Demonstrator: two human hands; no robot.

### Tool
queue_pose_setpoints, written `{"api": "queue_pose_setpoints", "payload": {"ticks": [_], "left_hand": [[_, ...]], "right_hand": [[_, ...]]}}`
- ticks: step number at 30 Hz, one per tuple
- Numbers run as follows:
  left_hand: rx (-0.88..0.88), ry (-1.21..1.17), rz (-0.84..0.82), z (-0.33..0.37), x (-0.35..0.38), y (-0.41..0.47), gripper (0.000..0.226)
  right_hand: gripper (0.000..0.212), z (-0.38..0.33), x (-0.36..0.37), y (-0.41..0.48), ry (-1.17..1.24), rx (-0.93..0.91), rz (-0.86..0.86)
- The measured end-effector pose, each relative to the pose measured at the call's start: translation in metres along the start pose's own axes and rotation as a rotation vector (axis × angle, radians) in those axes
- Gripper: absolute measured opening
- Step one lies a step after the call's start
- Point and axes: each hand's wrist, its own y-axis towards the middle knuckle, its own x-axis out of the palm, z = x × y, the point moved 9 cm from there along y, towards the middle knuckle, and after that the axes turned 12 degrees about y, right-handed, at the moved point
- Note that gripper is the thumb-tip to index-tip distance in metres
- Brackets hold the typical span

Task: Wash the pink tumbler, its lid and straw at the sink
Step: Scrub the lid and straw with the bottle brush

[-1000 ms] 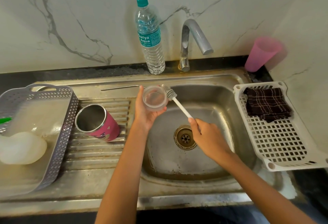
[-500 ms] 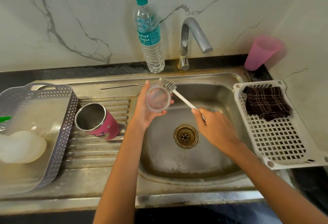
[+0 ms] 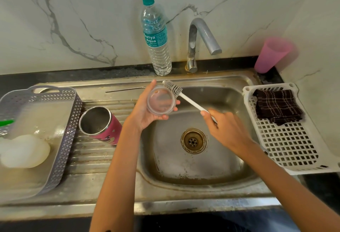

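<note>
Your left hand [image 3: 147,110] grips the clear lid [image 3: 160,100]; right hand [image 3: 225,128] pinches the brush [image 3: 179,93], bristles at its rim.

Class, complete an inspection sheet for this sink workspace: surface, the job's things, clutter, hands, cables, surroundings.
Surface: steel sink with ribbed drainboard; tap not running.
Job's things: pink tumbler on its side on the drainboard; metal straw on the ledge behind; lid in hand.
Clutter: water bottle, pink cup, grey basket, white tray holding a dark cloth.
Hands: left hand holds the lid; right hand grips a brush, bristles at the lid's rim.
Cables: nothing seen.
Surroundings: marble wall.
</note>
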Motion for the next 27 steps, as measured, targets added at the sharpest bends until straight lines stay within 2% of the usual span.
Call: {"api": "queue_pose_setpoints", "payload": {"ticks": [5, 10, 16, 18, 21, 23, 27], "left_hand": [[-0.053, -0.019, -0.036, -0.007, 0.001, -0.004, 0.066], [-0.022, -0.229, 0.001, -0.007, -0.005, -0.001, 0.061], [-0.123, -0.111, -0.165, -0.017, 0.017, 0.0, 0.073], [-0.12, -0.137, -0.162, -0.018, 0.012, 0.002, 0.075], [-0.08, -0.215, -0.105, -0.017, 0.003, 0.003, 0.068], [-0.096, -0.187, -0.093, -0.023, 0.009, 0.004, 0.063], [-0.17, -0.153, -0.193, -0.042, 0.037, 0.007, 0.084]], "right_hand": [[0.049, 0.004, 0.007, 0.005, -0.007, -0.05, 0.005], [0.046, 0.013, 0.002, -0.003, 0.007, -0.036, 0.013], [0.043, 0.004, -0.002, 0.013, -0.035, -0.06, 0.02], [0.042, 0.003, 0.0, 0.017, -0.048, -0.066, 0.014], [0.05, 0.009, 0.006, 0.013, -0.035, -0.04, 0.002], [0.051, 0.01, 0.008, 0.011, -0.028, -0.038, 0.009], [0.048, -0.001, 0.014, 0.022, -0.05, -0.036, -0.023]]}}
